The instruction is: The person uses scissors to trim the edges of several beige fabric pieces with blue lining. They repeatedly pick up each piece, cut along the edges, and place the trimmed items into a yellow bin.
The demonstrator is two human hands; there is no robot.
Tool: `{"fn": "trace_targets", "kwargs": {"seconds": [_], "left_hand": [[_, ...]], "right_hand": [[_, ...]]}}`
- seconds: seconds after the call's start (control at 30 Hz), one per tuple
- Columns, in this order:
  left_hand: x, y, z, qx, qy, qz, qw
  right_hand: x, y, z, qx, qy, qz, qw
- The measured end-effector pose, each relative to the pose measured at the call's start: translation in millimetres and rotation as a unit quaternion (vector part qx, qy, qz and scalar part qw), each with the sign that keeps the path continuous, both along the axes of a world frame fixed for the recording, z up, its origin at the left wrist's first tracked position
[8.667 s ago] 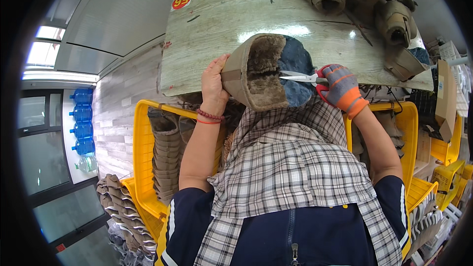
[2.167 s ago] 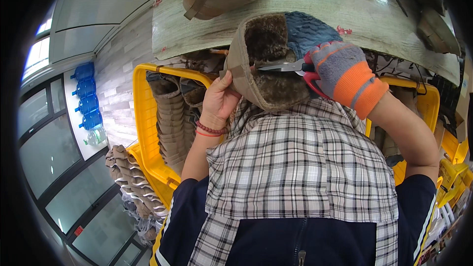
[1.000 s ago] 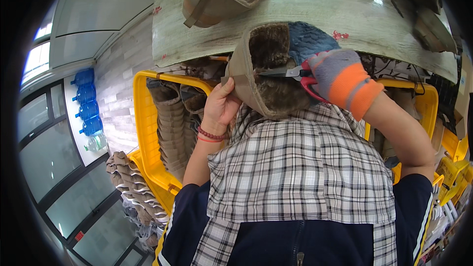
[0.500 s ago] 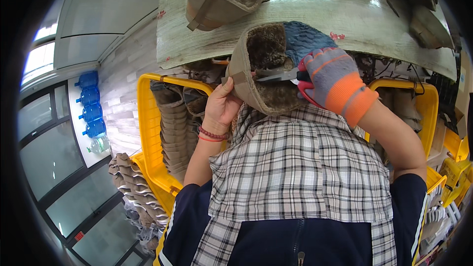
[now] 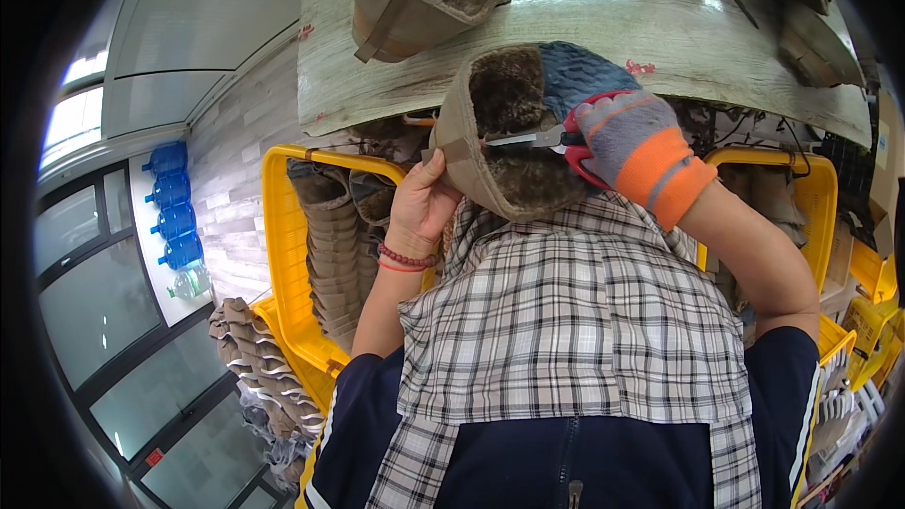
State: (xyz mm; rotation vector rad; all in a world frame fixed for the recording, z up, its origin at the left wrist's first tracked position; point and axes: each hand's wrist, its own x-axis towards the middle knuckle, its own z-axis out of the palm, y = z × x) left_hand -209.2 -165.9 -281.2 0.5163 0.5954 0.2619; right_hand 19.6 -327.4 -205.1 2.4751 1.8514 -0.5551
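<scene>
A tan, fur-lined shoe upper (image 5: 452,113) with a blue quilted lining patch is held at the table's near edge, its opening facing me. My bare left hand (image 5: 421,196) pinches its left side, thumb on the tan outer near a strap. My right hand (image 5: 641,137), in a grey and orange glove, is closed round the red-handled scissors (image 5: 539,139). Their blades point left into the opening, tips close to the inner left edge. Part of the handles is hidden by the glove. A second fur-lined upper (image 5: 401,14) lies on the table beyond.
The pale wood-look table (image 5: 566,24) spans the far side, with more tan pieces (image 5: 811,47) at its right. Yellow crates stand left (image 5: 283,254) and right (image 5: 822,217), holding stacked uppers (image 5: 335,269). Blue water bottles (image 5: 174,188) line the left wall. A checked apron (image 5: 566,320) covers my lap.
My right hand has shifted slightly, and more of the red scissor handles shows above the glove. The scissor tips stay near the upper's left edge. My left hand keeps its hold.
</scene>
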Motion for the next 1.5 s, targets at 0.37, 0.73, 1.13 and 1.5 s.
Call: {"fn": "trace_targets", "kwargs": {"seconds": [0.37,0.73,1.13,1.5], "left_hand": [[-2.2,3.2,-5.8,0.003,0.012,-0.004,1.0],[56.4,-27.2,43.7,0.31,-0.015,-0.05,0.949],[111.3,109.9,24.5,0.247,-0.098,0.218,0.939],[133.1,95.1,27.4,0.238,-0.124,0.063,0.961]], "right_hand": [[7.0,5.1,2.5,0.002,-0.018,0.024,1.0],[-26.0,9.7,5.8,0.395,0.481,-0.262,0.738],[65.6,129.1,-4.0,0.512,0.229,-0.262,0.785],[86.7,151.2,-71.0,0.428,0.672,-0.15,0.585]]}}
